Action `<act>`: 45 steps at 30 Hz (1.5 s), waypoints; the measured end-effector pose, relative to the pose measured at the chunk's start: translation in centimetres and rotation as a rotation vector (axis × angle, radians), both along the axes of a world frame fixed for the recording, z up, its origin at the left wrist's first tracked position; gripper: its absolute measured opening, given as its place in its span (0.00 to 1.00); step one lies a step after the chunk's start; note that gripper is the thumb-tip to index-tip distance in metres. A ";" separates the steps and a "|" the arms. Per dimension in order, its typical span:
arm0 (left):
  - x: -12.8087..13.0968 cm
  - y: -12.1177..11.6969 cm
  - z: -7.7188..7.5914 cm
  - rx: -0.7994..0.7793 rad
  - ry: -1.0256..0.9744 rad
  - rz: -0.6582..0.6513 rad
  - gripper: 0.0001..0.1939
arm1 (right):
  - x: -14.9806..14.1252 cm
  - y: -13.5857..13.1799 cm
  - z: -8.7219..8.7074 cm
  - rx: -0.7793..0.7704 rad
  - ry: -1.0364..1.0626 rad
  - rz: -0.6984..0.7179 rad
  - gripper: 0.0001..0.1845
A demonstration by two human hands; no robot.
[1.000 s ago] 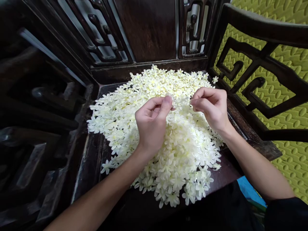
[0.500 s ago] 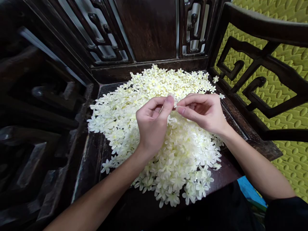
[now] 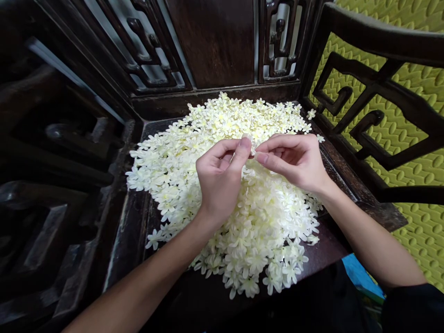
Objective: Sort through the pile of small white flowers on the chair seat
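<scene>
Left hand [image 3: 220,182], right hand [image 3: 301,163]: each pinched together (contents unclear) | white flower heads [image 3: 267,206] heaped below | wooden chair seat [image 3: 324,254]

A dark wooden seat [image 3: 324,249], slightly glossy where the wood shows at 4 o'clock and worn pale along its edge at 8 o'clock, bears a broad heap of small white and pale-yellow flowers [image 3: 256,208] that covers most of its middle. The heap spreads out toward 9 o'clock, runs back to 12 and comes forward to 6, its outline ragged with single blossoms. Just beside it on the wood lie a loose flower [image 3: 311,114] between 1 and 2 o'clock and another blossom [image 3: 320,138] at 2.
</scene>
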State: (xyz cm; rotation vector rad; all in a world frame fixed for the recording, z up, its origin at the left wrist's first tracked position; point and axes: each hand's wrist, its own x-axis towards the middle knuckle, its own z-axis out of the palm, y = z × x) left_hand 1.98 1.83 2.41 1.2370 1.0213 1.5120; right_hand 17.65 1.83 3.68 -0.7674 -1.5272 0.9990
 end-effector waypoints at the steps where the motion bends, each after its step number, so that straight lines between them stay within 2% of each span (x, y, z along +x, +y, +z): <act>1: 0.0 0.0 0.0 0.004 -0.005 0.000 0.15 | 0.0 0.0 0.0 -0.004 -0.001 0.001 0.09; 18: 0.0 0.0 0.1 0.003 -0.007 0.003 0.15 | -0.2 -0.1 -0.3 -0.020 -0.037 -0.047 0.11; 25: 0.0 0.0 0.0 0.003 -0.016 -0.006 0.14 | -0.1 -0.1 -0.1 -0.006 -0.035 -0.059 0.08; 33: -0.1 0.0 -0.1 0.009 0.027 0.043 0.15 | 0.1 0.1 0.1 -0.015 -0.042 -0.146 0.02; 38: -0.4 0.9 -0.6 0.027 -0.066 0.096 0.14 | 0.7 0.6 0.4 0.022 0.027 -0.158 0.07; 41: -0.5 1.3 -1.0 0.008 -0.105 0.119 0.10 | 1.2 1.1 0.6 0.021 0.021 -0.176 0.15; 43: -0.5 1.4 -1.2 0.026 -0.154 0.127 0.11 | 1.8 1.6 0.5 0.020 0.025 -0.255 0.20; 45: -0.6 1.4 -1.4 0.057 -0.191 0.139 0.12 | 2.9 2.5 0.3 0.004 0.050 -0.386 0.21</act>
